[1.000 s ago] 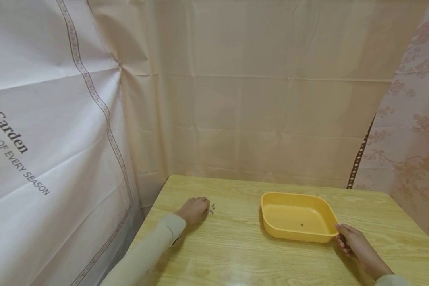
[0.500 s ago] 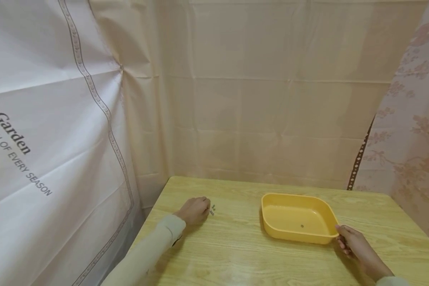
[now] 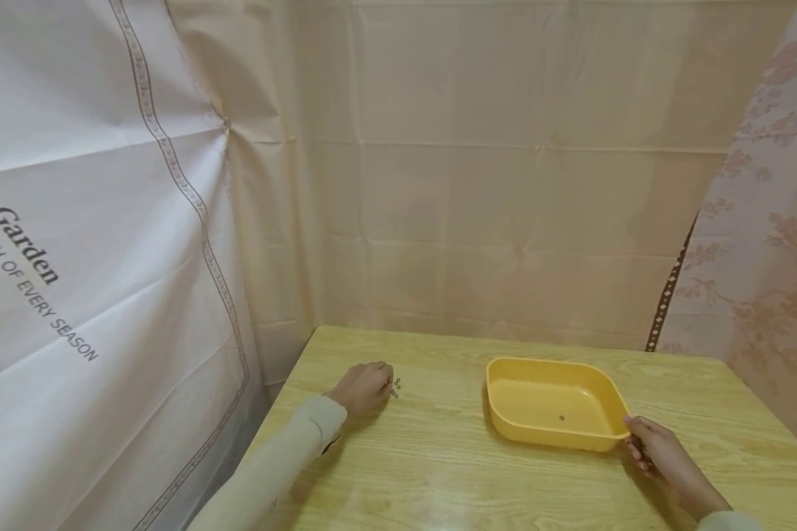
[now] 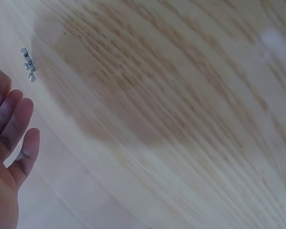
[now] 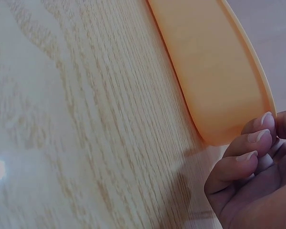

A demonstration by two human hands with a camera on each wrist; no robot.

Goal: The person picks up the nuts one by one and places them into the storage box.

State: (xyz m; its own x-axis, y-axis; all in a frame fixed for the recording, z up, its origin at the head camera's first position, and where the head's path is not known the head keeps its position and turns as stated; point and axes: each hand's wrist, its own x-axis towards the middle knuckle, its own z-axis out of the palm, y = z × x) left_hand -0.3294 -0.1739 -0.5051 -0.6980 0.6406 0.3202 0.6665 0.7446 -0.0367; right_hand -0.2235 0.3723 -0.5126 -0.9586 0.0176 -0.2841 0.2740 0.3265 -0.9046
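Observation:
Several small metal nuts (image 4: 28, 63) lie in a tight cluster on the wood-grain table, just beyond the fingertips of my left hand (image 3: 365, 389). In the left wrist view that hand (image 4: 9, 143) has its fingers partly bent; the thumb and index side is cut off at the frame edge, so I cannot tell whether a nut is pinched there. My right hand (image 3: 660, 457) grips the near right corner of a yellow plastic tray (image 3: 538, 435), thumb at the rim and fingers beneath it. One small nut (image 3: 561, 418) lies on the tray's floor.
The wood-grain table (image 3: 432, 472) runs back to a hanging beige cloth (image 3: 438, 184). A white printed cloth (image 3: 106, 243) hangs along the left side, and a floral one (image 3: 770, 221) along the right.
My left hand has shifted very slightly away and to the right beside the nuts. The right hand and tray hold their place.

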